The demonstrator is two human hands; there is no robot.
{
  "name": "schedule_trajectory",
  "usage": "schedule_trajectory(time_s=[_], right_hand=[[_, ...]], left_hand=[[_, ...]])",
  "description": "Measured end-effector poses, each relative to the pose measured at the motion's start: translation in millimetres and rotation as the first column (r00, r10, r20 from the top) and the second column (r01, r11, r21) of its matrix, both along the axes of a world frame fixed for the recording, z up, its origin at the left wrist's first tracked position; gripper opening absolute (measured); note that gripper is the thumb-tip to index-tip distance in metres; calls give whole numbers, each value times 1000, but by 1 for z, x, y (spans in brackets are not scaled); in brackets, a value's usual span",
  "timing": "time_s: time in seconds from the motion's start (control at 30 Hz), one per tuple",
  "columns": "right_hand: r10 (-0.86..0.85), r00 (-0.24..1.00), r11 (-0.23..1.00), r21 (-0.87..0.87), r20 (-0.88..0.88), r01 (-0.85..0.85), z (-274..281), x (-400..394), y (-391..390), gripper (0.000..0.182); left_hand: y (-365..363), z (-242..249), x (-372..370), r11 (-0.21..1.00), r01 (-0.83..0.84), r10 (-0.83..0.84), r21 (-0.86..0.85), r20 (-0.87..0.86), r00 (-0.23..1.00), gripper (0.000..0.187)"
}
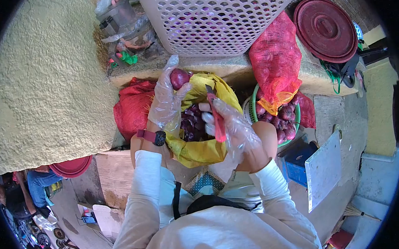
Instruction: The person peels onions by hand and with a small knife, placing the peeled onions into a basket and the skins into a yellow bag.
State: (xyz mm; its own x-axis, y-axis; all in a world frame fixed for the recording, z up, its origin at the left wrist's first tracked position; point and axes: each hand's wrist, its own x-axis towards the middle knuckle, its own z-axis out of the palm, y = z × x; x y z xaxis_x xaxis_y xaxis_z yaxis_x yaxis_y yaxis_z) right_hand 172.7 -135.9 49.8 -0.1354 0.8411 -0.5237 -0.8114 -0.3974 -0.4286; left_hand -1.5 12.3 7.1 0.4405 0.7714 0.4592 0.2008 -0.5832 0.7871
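Observation:
My left hand (167,99), in a clear plastic glove, holds a purple onion (179,78) above the left rim of a yellow sack (196,153). In my right hand (235,127), also gloved, is a knife with a red handle (218,121), its dark blade pointing up over the sack's opening. Purple onion skins (192,125) lie inside the sack between my hands. To the right, a green-rimmed basket (298,118) holds several onions (285,123), with a red mesh bag (276,54) draped over its back edge.
A white perforated basket (208,24) stands on the ledge ahead, beside a dark red lid (326,29). Red mesh (134,107) lies left of the sack. A blue crate (295,162) and white board (326,170) are at right. Another person's legs (39,187) show at far left.

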Motion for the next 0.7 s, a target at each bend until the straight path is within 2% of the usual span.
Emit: schedule_trajectory(time_s=[0.07, 0.1, 0.13, 0.2, 0.23, 0.27, 0.33, 0.37, 0.43, 0.47, 0.53, 0.57, 0.63, 0.7], right_hand=[[57, 907, 998, -56, 418, -37, 11, -3, -8, 56], [135, 822, 991, -64, 553, -119, 14, -1, -6, 67], [134, 822, 991, -63, 553, -119, 5, -2, -7, 67], [-156, 533, 940, 290, 832, -177, -14, -13, -6, 69], [-142, 648, 943, 301, 748, -141, -14, -17, -2, 69], [-142, 648, 944, 300, 749, -139, -10, -19, 0, 69], [-145, 536, 936, 291, 832, -196, 4, -21, 3, 70], [-145, 536, 937, 290, 832, -197, 0, -20, 3, 70], [-272, 362, 881, 382, 892, -279, -7, -17, 3, 66], [-271, 361, 881, 381, 892, -280, -8, -15, 1, 66], [-95, 364, 935, 209, 927, -288, 2, -15, 2, 73], [-94, 364, 934, 209, 927, -289, 0, -15, 2, 73], [-263, 211, 885, 323, 941, -336, -7, -17, 3, 72], [-278, 200, 874, 334, 940, -354, -10, -18, 4, 71]], left_hand=[[-1, -2, 1, 1000, 6, -6, -22, -1, 1000, 66], [-2, -4, 1, 999, 10, -11, -44, -5, 1000, 64], [-2, -5, 2, 999, 10, -11, -43, -4, 1000, 64], [-3, -6, 3, 1000, -6, 6, -2, -41, 999, 61], [-4, -6, 4, 1000, -5, 5, -3, -42, 999, 61], [-5, -5, 5, 1000, -5, 4, -19, -42, 999, 61], [-6, -4, 6, 999, -5, 4, -34, -43, 999, 60], [-6, -3, 6, 999, -22, 20, -31, -58, 998, 61], [-7, -1, 8, 999, -39, 37, -27, -70, 997, 62], [-9, 0, 8, 999, -37, 36, -34, -45, 998, 61], [-10, 1, 8, 999, -36, 36, -39, -20, 999, 61], [-10, 2, 9, 999, -44, 44, -28, -18, 999, 60], [-10, 1, 9, 998, -53, 52, -18, -16, 999, 59], [-9, 0, 10, 997, -79, 80, 24, -26, 996, 59]])
